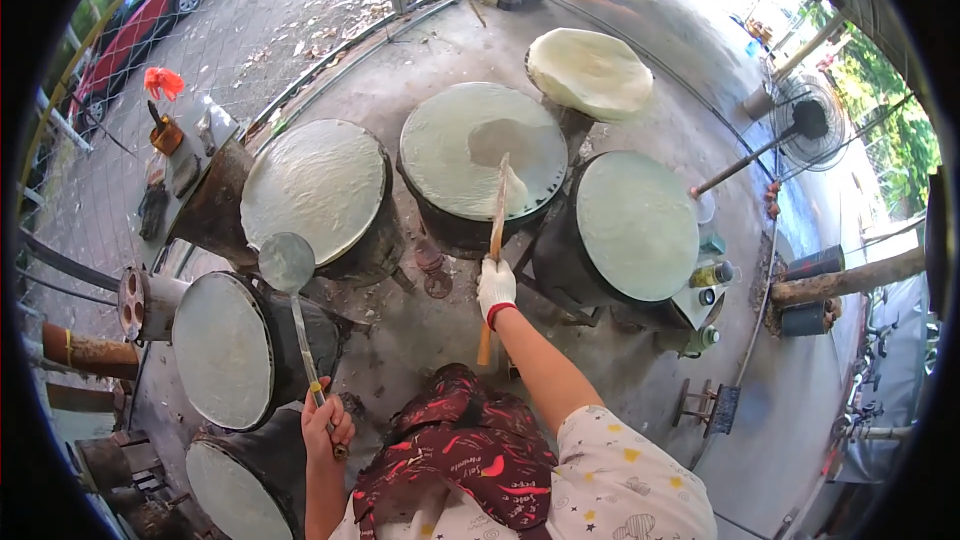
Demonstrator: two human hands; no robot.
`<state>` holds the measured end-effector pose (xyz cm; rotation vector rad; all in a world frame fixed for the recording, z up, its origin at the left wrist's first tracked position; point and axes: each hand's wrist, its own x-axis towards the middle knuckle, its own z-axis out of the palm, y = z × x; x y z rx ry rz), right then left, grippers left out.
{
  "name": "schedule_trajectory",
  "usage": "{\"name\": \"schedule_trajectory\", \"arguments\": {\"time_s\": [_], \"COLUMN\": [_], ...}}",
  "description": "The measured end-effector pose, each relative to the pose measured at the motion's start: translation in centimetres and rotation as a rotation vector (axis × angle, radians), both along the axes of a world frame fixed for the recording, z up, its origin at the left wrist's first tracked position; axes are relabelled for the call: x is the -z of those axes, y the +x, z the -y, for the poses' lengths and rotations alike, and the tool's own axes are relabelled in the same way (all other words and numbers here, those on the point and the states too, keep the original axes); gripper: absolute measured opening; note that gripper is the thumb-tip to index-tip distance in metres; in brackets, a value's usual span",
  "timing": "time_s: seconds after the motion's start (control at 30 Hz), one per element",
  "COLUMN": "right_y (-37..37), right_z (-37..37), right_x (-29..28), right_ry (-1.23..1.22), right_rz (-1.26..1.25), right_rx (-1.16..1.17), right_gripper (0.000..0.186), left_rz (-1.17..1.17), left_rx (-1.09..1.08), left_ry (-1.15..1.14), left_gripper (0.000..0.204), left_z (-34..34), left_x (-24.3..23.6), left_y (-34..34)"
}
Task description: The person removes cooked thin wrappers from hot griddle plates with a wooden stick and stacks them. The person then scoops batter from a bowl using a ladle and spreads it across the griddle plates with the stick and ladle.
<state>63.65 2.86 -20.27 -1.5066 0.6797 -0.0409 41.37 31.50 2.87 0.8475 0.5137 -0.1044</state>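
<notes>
In my right hand [496,285], which wears a white knit glove with a red cuff, is a long flat wooden spatula [500,202]. Its far end rests on the middle round griddle [430,145], coated with a thin pale layer of batter. A greyer patch [505,143] shows through the layer, and a whitish fold [516,190] lies beside the spatula. My bare left hand [328,430] grips the handle of a metal ladle [287,262]. The ladle's bowl is over the near edge of the left griddle [315,175], also coated pale.
More coated griddles stand at right [640,225], left [222,350] and lower left [230,485]. A pale sheet [590,70] covers a round top behind. Bottles [712,275] sit at right; a fan [808,122] stands beyond. A wire fence [300,0] runs along the far left.
</notes>
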Motion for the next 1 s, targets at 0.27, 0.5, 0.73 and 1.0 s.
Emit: {"name": "schedule_trajectory", "arguments": {"time_s": [0.27, 0.5, 0.73, 1.0], "right_y": [-2.2, -1.3, 2.3, 6.3], "right_z": [9.0, 15.6, 19.7, 19.7], "right_x": [-6.4, -4.9, -4.2, -6.8], "right_ry": [0.196, -0.122, -0.295, -0.331], "right_rz": [-0.199, -0.221, 0.059, 0.003], "right_rx": [-0.373, -0.775, -0.499, -0.453], "right_gripper": [0.026, 0.037, 0.034, 0.039], "left_rz": [0.005, 0.072, 0.077, 0.025], "left_rx": [-0.044, -0.008, 0.004, 0.021], "left_ry": [-0.132, -0.218, -0.147, -0.152], "left_gripper": [0.026, 0.025, 0.026, 0.026], "left_z": [8.8, 17.4, 22.6, 22.4], "left_x": [0.0, -1.4, -2.5, -1.6], "left_y": [1.0, 4.0, 6.0, 6.4]}}
